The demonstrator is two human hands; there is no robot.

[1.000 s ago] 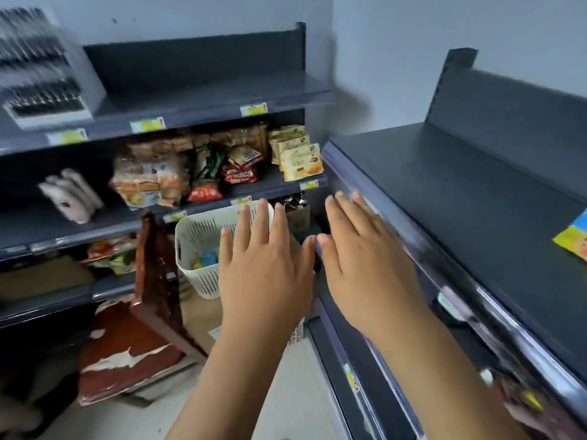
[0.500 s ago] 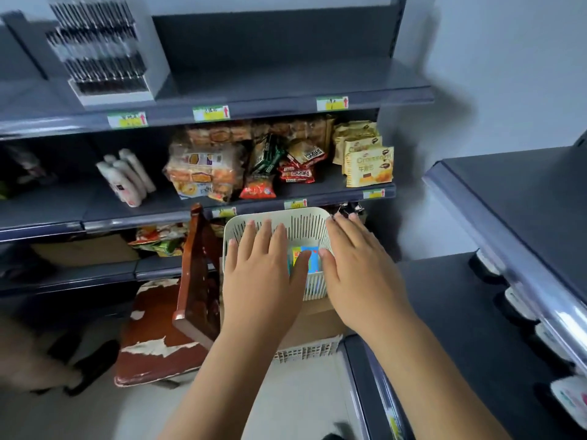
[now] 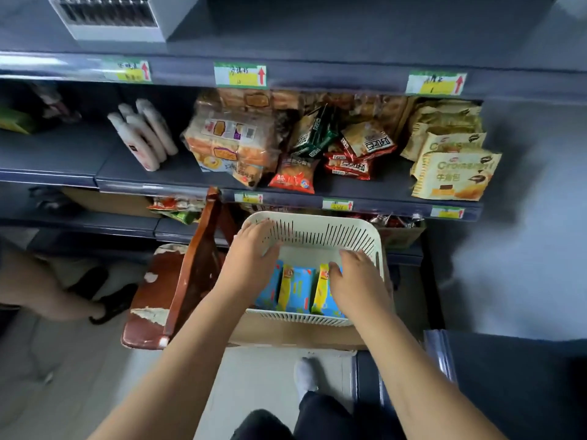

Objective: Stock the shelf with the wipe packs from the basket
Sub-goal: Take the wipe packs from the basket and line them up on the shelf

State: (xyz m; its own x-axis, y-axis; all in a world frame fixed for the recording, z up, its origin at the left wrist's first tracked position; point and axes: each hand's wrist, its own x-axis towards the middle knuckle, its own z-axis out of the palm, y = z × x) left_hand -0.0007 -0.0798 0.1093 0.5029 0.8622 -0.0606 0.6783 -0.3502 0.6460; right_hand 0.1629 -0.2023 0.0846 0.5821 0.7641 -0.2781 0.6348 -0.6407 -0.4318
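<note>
White basket point(image 3: 320, 219) holds three upright wipe packs point(image 3: 297, 290). The left hand point(image 3: 251, 260) hovers flat over the leftmost, fingers straight; the right hand point(image 3: 360, 282) lies open, fingers touching the rightmost.

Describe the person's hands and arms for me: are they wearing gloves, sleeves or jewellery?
Nothing is worn on them. The left hand and the right hand have no gloves, and no ring, watch or bracelet shows. The forearms are uncovered all the way to the bottom edge of the picture, so no sleeve is in view.
</note>
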